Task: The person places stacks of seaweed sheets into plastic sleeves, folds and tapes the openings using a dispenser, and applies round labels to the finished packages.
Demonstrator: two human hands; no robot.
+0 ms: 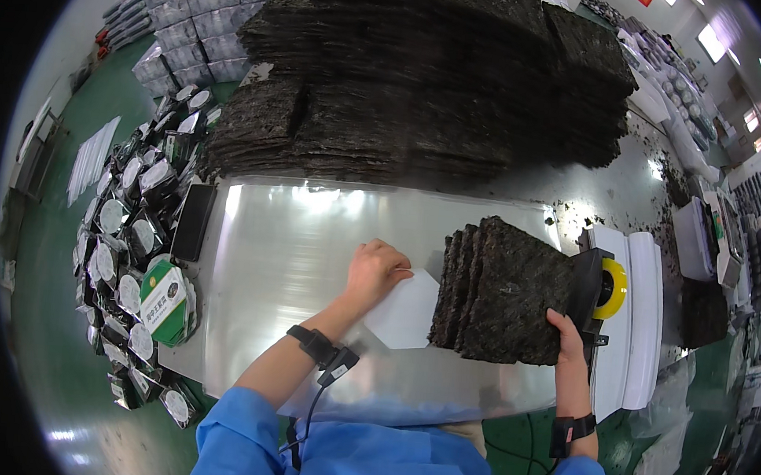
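My left hand [378,274] pinches the upper left edge of a white card [408,312] with cut corners, over a clear plastic sheet [273,256] that covers the table. In my right hand [565,336] is a bundle of dark dried seaweed sheets [515,293], fanned into several layers, with my thumb on the front face at its right edge. The bundle stands just right of the card. Behind it, at the right, is a black tape dispenser [589,278] with a roll of yellow tape [615,290].
Large stacks of seaweed sheets [417,94] rise along the table's far side. At the left lie a black phone-like slab [193,222], green-and-white printed cards [165,303] and a heap of dark packets with round white labels [130,293]. White rolled film [641,322] lies at the right.
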